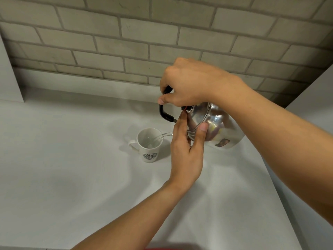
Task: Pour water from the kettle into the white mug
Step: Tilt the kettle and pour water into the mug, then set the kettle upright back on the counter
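A shiny steel kettle (219, 126) is tipped steeply to the left above the counter. My right hand (187, 85) grips its black handle (164, 112) from above. My left hand (187, 152) presses flat against the kettle's lid, thumb on the rim. A thin clear stream of water (164, 135) runs from the kettle into the white mug (148, 146), which stands upright on the counter just left of my left hand. The mug has a green round logo on its front and its handle points left. The spout is hidden behind my left hand.
The white countertop (72, 168) spreads to the left and front. A grey brick wall (126, 42) rises behind it. A white panel (9, 74) stands at the far left, and the counter's edge (281, 186) runs diagonally at the right.
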`<action>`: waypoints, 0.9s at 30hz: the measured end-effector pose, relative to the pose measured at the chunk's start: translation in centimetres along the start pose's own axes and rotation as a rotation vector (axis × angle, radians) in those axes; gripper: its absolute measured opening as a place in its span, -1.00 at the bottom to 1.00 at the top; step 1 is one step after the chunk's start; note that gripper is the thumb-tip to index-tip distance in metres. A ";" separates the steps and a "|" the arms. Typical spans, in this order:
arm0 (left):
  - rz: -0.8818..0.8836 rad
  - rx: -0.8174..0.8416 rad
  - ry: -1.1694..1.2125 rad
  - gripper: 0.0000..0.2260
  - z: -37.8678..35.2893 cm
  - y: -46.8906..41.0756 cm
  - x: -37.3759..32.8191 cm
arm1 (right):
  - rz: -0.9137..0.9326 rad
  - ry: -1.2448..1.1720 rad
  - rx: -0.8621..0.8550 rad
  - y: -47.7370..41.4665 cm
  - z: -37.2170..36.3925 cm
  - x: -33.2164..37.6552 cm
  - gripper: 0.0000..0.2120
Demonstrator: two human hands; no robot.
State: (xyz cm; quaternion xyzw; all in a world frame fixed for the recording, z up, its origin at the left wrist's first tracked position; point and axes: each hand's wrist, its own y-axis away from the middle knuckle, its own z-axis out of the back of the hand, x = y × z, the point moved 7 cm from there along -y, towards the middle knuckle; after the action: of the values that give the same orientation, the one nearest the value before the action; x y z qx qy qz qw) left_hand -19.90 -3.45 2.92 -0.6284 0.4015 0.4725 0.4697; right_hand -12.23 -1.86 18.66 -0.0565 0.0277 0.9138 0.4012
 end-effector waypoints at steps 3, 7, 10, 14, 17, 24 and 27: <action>0.001 0.016 -0.016 -0.38 0.1 0.0 0.2 | 0.003 -0.013 -0.007 0.0 -0.2 -0.3 -0.67; 0.011 0.043 -0.043 -0.35 0.3 0.0 0.9 | -0.013 -0.047 -0.036 0.3 -0.7 -1.1 -0.66; 0.026 0.070 -0.091 -0.32 0.5 0.1 1.4 | -0.005 -0.056 -0.088 0.8 -1.1 -1.7 -0.65; 0.003 0.134 -0.192 -0.35 0.8 0.0 1.7 | -0.038 -0.151 -0.151 2.0 -2.0 -3.1 -0.63; -0.032 0.192 -0.256 -0.39 1.3 -0.1 1.9 | -0.066 -0.218 -0.223 3.5 -3.0 -4.1 -0.62; -0.145 0.220 -0.399 -0.55 3.2 -0.3 1.7 | -0.230 -0.477 -0.440 7.4 -5.8 -6.7 -0.69; -0.200 0.103 -0.335 -0.78 4.8 -0.9 1.4 | -0.297 -0.594 -0.529 9.0 -6.8 -7.8 -0.76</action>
State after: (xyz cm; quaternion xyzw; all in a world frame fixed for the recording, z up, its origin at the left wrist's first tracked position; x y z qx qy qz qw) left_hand -19.77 1.37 1.17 -0.5531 0.2771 0.5003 0.6059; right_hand -13.07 -14.26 12.94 0.1049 -0.3330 0.7982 0.4909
